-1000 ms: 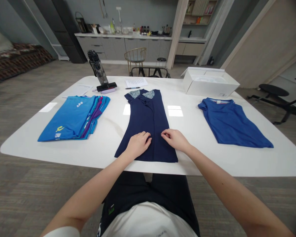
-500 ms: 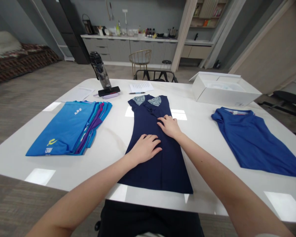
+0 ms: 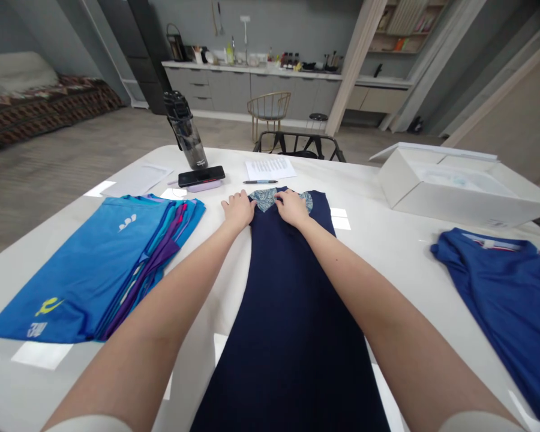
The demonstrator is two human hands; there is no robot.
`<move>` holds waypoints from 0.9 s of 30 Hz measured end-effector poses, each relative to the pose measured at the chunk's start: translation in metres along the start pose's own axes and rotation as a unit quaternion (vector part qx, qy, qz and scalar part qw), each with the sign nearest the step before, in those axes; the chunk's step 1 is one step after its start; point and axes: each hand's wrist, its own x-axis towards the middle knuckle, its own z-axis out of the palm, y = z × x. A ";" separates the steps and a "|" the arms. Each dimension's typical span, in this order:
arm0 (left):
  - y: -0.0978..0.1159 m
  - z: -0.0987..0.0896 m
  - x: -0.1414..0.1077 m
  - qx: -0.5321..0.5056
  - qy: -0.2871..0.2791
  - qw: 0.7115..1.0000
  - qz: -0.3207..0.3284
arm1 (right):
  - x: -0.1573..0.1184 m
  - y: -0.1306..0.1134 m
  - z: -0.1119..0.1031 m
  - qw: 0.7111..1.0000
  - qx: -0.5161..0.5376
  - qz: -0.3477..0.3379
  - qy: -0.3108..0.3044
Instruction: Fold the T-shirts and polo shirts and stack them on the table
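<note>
A dark navy dress (image 3: 288,288) lies lengthwise in front of me, its hem running out of view at the bottom. Pale paisley patches (image 3: 264,200) show at its neck and shoulders. My left hand (image 3: 239,210) is at the left sleeve and shoulder edge, fingers curled over the cloth. At the neckline, my right hand (image 3: 293,207) pinches the fabric between thumb and fingers. My fingers partly cover the collar and the left sleeve.
A stack of folded blue shirts (image 3: 94,258) lies left, a blue shirt (image 3: 504,282) right. Beyond are a dark bottle (image 3: 186,132), a phone (image 3: 201,176), a pen (image 3: 260,182), a printed sheet (image 3: 272,168) and an open white box (image 3: 459,186) on the white table (image 3: 387,252).
Both hands have moved away from me, from the middle of the dress up to its neck and shoulder, and have closed on the cloth. My view has shifted forward.
</note>
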 end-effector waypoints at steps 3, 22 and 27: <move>-0.006 0.007 0.022 0.000 -0.015 1.000 -0.019 | 0.034 0.010 0.008 0.999 -0.020 0.026 -0.008; 0.086 -0.041 0.002 -0.631 -0.153 0.759 0.047 | 0.050 0.069 -0.025 0.968 0.221 -0.091 0.073; 0.142 -0.016 -0.011 -0.642 -0.215 0.735 0.029 | 0.022 0.123 -0.042 0.977 0.196 0.004 0.080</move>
